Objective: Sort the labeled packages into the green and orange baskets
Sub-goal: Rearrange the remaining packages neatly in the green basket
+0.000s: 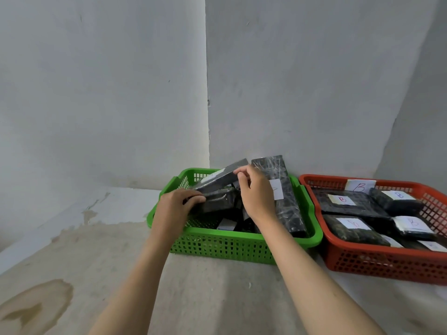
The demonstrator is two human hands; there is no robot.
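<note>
A green basket [217, 240] stands against the wall corner with several black wrapped packages inside. Both my hands reach into it. My left hand [177, 205] grips the near end of a flat black package [217, 181] that tilts up toward the wall. My right hand [254, 189] pinches the same package near its upper end. A long black package [283, 201] with a white label leans along the basket's right side. To the right, the orange basket [377, 262] holds several black packages with white labels marked B [343, 199].
Grey walls meet in a corner right behind the baskets. The two baskets stand side by side, nearly touching. The worn, stained floor [96, 274] stretches to the left and in front of the green basket.
</note>
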